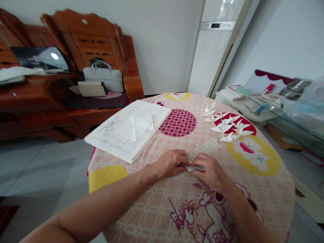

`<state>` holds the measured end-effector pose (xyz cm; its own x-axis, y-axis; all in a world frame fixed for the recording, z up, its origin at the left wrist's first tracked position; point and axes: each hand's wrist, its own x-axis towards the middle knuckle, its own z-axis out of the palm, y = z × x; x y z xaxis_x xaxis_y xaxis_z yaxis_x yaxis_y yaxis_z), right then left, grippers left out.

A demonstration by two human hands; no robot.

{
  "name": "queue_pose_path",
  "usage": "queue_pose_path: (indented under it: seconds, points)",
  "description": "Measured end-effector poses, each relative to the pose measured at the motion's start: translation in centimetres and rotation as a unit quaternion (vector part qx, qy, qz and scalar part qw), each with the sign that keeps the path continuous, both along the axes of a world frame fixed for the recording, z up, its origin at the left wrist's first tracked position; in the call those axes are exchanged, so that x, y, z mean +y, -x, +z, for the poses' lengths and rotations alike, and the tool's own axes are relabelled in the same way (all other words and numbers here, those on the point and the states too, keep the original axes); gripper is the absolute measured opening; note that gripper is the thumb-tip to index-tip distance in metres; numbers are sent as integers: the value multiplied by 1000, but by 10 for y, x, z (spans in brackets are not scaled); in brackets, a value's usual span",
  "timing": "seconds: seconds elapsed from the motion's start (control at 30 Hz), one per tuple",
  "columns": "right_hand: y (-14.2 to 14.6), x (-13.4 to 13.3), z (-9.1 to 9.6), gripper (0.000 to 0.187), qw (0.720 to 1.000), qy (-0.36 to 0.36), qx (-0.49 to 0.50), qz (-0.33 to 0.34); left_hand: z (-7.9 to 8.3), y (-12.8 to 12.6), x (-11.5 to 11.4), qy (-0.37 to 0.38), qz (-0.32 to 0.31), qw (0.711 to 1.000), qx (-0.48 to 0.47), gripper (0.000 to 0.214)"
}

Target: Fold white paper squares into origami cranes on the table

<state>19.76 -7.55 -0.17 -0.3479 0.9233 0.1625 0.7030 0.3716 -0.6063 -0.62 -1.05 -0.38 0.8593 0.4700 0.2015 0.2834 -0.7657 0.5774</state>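
Observation:
Near the middle of the round table, my left hand [174,163] and my right hand [209,168] pinch a small piece of folded printed paper [193,167] between them. Fingers of both hands are closed on it and hide much of its shape. Just beyond my hands lies a clear plastic wrapper [208,147]. Several white folded paper cranes [226,126] stand grouped at the far right of the table. To the left rests a thick stack of printed sheets [108,135], with a white folded paper square [133,127] on top.
A patterned cloth covers the round table [152,209]. Behind on the left is a wooden chair [93,37] with a grey handbag [103,76] on its seat. At the right, a glass-topped stand [280,118] holds papers and a plastic bag. A tall white cabinet unit [212,50] stands behind.

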Motion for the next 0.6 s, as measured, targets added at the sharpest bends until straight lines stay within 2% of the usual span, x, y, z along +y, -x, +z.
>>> queue_pose_path:
  seconds: [0.2,0.37,0.6]
  points:
    - [2,-2,-1,7,999,-21,-26,-8,2,0,-3,-10,2,1000,4,12]
    - [8,-5,3,11,998,-30,-59,-14,0,0,-4,-12,11,1000,-11,13]
    - [5,-5,1,14,999,-13,-32,-29,-3,0,-2,16,13,1000,-23,15]
